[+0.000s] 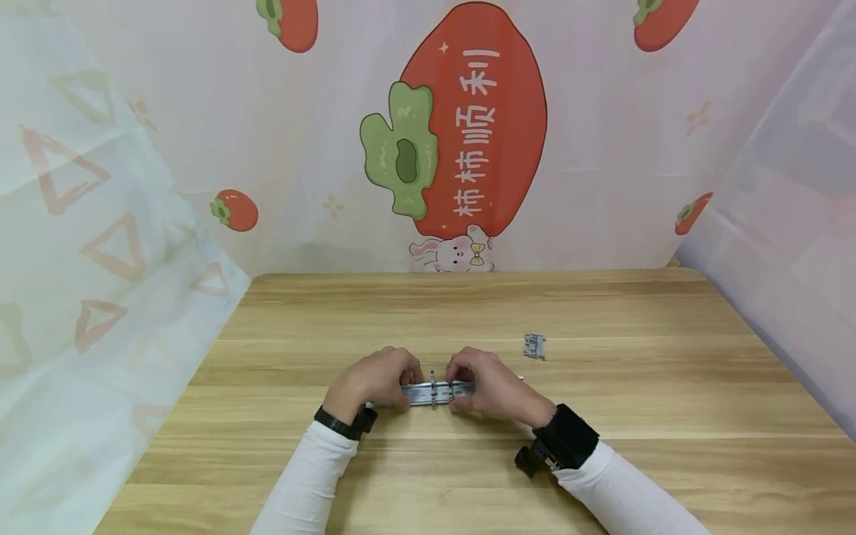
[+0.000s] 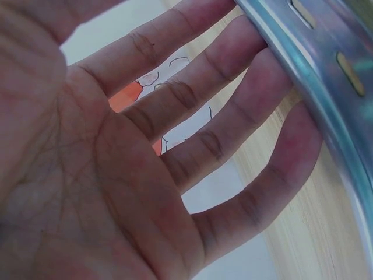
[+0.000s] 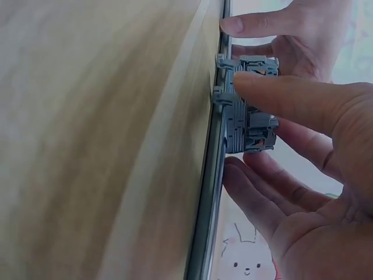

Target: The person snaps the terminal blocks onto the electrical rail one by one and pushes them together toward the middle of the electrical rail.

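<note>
A slotted metal DIN rail (image 1: 419, 394) lies crosswise on the table between both hands. My left hand (image 1: 376, 380) grips its left part, thumb on the near edge and fingers at the far edge. In the left wrist view, fingertips (image 2: 303, 125) press along the edge of the rail (image 2: 326, 64). Two thin grey clip-on blocks sit across the rail, one standing free (image 1: 433, 389) between the hands. My right hand (image 1: 493, 388) pinches the other grey block. In the right wrist view, the right thumb lies on the grey block (image 3: 235, 137) and fingers reach behind it.
Another small grey piece (image 1: 534, 345) lies loose on the wooden table (image 1: 602, 312), behind and right of the right hand. A printed cloth (image 1: 287, 148) hangs behind the table, with more cloth along both sides.
</note>
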### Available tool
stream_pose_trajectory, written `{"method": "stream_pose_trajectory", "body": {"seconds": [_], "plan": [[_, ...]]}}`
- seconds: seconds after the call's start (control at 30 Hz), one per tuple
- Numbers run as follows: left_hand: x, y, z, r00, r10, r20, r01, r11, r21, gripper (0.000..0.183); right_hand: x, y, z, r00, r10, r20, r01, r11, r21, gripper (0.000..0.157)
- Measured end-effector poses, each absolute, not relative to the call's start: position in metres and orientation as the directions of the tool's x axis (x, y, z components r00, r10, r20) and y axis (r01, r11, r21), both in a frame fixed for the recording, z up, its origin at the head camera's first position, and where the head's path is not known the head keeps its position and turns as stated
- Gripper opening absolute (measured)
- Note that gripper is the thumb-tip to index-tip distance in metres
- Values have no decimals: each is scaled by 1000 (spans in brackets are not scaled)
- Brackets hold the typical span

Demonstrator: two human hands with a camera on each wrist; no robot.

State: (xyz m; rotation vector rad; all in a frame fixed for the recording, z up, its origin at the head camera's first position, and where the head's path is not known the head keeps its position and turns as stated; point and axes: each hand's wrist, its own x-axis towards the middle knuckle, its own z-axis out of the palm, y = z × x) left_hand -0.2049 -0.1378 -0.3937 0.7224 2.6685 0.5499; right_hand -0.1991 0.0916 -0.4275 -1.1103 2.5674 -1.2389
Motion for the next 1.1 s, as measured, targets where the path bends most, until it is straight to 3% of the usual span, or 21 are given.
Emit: {"method": "stream_pose_trajectory", "body": {"seconds": [0.37, 0.7, 1.1], "plan": [[-205, -138, -393, -820, 537, -201, 414, 797, 439, 29, -198, 93, -421, -744, -642, 184, -562, 452, -693, 36], [-205, -138, -393, -819, 534, -210, 411, 801, 435, 31, -200, 93, -420, -779, -610, 143, -517, 497, -697, 55], [-207, -138, -394, -820, 533, -209, 412, 803, 430, 32, -199, 88, -424, -792, -595, 135, -503, 511, -697, 54]]}}
